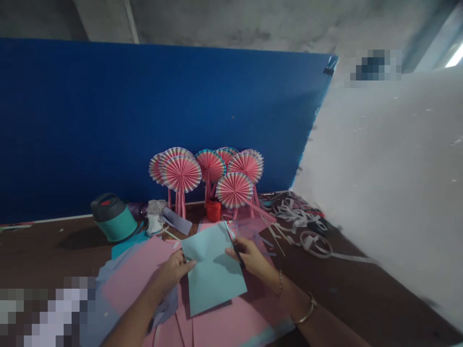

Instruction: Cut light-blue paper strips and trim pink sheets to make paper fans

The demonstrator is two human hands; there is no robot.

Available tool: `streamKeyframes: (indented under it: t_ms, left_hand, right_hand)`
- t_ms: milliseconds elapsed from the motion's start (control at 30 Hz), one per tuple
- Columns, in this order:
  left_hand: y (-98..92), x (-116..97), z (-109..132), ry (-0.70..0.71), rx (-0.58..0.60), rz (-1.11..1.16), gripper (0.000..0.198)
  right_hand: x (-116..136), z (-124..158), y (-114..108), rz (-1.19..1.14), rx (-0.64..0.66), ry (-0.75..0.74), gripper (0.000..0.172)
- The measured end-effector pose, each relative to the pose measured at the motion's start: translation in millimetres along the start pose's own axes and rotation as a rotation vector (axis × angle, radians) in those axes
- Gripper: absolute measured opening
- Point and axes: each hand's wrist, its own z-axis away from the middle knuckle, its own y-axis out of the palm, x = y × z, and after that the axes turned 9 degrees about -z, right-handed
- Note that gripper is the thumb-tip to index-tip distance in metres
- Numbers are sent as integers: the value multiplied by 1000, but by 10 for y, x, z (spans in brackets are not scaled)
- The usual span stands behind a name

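A light blue sheet of paper (213,274) is held up at a tilt above the pink sheets. My left hand (178,266) pinches its left edge, thumb on top. At the opposite edge, my right hand (248,255) is closed around what look like dark-handled scissors (237,250). Their blades lie along the sheet's upper right edge, where a narrow strip seems to part from it. Beneath are pink paper sheets (235,323), with pale bluish sheets (97,315) at the left.
Pink pleated paper fans (181,173) stand along the blue board (162,106). Near them sit a small red container (213,211) and a teal and black flask (114,219). Paper strips (296,212) and a tape roll (316,244) lie right, beside the white wall (390,183).
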Motion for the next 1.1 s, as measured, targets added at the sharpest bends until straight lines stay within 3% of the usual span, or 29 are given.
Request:
streamKeyframes:
  t_ms: [1100]
  left_hand:
    - [22,-42,7,-22,-8,12,49]
  right_hand:
    - [-83,-16,-42,-36,-28,7,52]
